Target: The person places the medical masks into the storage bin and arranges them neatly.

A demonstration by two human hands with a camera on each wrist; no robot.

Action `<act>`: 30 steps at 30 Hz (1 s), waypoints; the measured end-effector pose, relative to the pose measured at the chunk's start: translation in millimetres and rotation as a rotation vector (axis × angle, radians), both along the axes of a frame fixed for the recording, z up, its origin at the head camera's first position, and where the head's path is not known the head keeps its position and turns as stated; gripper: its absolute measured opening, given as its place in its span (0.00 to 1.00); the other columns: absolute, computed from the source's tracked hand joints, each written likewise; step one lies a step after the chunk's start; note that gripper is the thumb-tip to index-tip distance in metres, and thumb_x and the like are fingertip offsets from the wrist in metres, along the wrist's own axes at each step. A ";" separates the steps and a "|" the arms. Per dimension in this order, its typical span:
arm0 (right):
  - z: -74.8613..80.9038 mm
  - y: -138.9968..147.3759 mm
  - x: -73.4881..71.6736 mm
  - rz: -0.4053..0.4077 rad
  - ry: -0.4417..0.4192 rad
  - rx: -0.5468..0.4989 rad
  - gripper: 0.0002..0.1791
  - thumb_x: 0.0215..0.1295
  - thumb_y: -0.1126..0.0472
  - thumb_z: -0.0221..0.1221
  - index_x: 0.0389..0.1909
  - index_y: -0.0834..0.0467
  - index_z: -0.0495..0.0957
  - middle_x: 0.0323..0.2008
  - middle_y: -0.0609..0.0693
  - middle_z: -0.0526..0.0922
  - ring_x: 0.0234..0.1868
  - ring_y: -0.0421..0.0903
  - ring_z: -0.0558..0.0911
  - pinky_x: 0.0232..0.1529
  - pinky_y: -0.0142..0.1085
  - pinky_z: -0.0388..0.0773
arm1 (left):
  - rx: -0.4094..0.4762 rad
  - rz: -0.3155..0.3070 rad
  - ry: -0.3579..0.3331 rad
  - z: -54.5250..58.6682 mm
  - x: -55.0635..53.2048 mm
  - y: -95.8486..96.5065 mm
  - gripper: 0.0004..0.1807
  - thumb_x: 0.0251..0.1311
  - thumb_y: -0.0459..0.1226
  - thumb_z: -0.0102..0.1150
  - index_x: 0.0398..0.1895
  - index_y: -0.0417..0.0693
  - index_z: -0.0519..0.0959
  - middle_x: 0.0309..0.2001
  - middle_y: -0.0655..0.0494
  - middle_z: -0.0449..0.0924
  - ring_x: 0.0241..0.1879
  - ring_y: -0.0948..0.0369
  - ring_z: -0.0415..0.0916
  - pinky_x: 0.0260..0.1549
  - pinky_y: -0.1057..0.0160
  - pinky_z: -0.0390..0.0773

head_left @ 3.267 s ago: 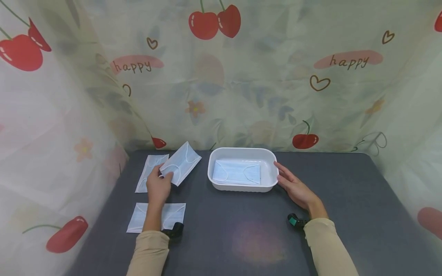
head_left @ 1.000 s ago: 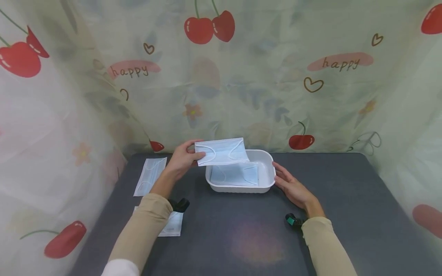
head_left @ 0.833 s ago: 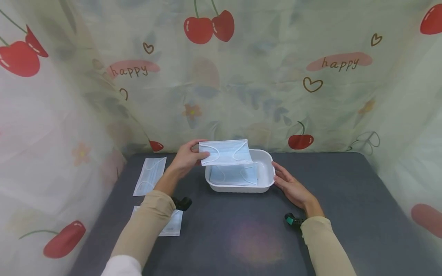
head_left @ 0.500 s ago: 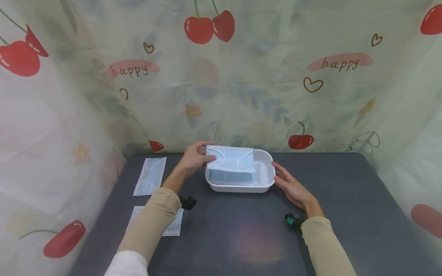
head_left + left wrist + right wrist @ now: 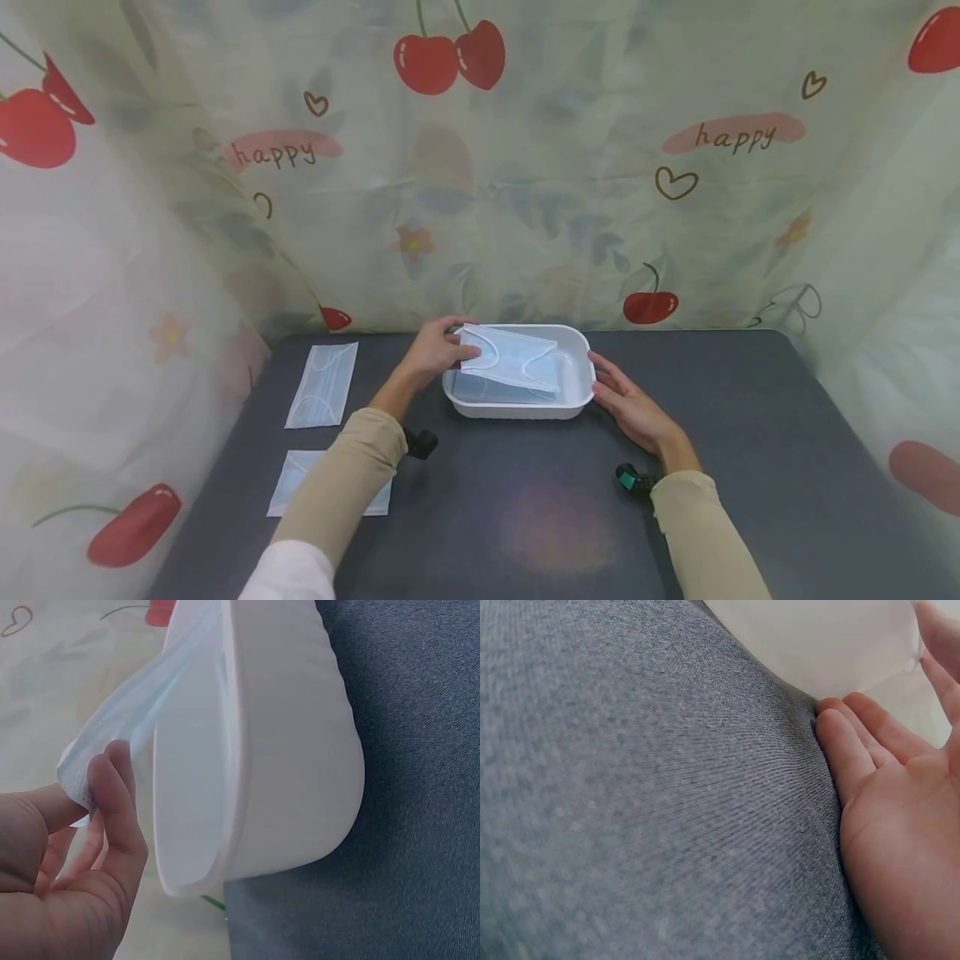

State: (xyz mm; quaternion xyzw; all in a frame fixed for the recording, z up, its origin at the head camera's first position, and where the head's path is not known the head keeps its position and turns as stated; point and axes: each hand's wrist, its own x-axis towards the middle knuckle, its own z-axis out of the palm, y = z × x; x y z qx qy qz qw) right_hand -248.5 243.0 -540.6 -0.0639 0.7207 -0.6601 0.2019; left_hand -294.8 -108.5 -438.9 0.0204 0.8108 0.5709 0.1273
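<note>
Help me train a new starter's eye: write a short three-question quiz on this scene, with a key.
1. How many pale-blue, pleated rectangular masks lie on the dark grey table, outside the white rounded plastic tray?
2. The left hand pinches: (a) the tray's rim, (b) another mask, (c) the table's edge.
3. True or false: the right hand also holds a mask.
Key: 1. Two, with one mask partly hidden by the beige left sleeve. 2. b. 3. False; the right hand touches the tray's end.

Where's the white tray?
In the head view, the white tray sits far back on the table, left hand at its left end, right hand at its right.
</note>
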 end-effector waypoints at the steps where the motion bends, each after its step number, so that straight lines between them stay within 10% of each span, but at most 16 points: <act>1: 0.0 -0.1 -0.2 0.003 0.002 -0.001 0.37 0.80 0.49 0.50 0.82 0.38 0.43 0.83 0.57 0.44 0.83 0.60 0.47 0.81 0.60 0.42 | -0.021 -0.003 0.008 -0.1 0.2 1.1 0.28 0.59 0.29 0.70 0.63 0.52 0.79 0.53 0.39 0.82 0.40 0.60 0.81 0.35 0.64 0.84; 9: 2.8 -1.5 0.7 0.010 0.005 0.007 0.37 0.80 0.50 0.50 0.82 0.37 0.44 0.83 0.57 0.44 0.83 0.60 0.47 0.81 0.60 0.43 | -0.207 -0.010 0.063 -3.1 2.8 7.0 0.27 0.60 0.33 0.71 0.63 0.52 0.78 0.53 0.40 0.83 0.41 0.56 0.81 0.36 0.60 0.83; 18: 2.9 -1.1 0.7 0.009 0.005 0.002 0.38 0.80 0.49 0.50 0.82 0.37 0.43 0.83 0.57 0.44 0.83 0.60 0.47 0.81 0.61 0.42 | -0.462 -0.014 0.150 -7.3 2.7 12.8 0.28 0.59 0.35 0.72 0.63 0.58 0.78 0.60 0.44 0.81 0.63 0.49 0.78 0.60 0.47 0.79; 30: 2.6 0.4 1.9 -0.009 0.001 0.013 0.38 0.79 0.47 0.52 0.82 0.36 0.44 0.82 0.57 0.45 0.83 0.60 0.48 0.81 0.60 0.42 | -0.507 -0.032 0.216 -7.2 8.4 11.9 0.31 0.57 0.31 0.71 0.65 0.56 0.77 0.54 0.44 0.85 0.56 0.49 0.80 0.54 0.49 0.81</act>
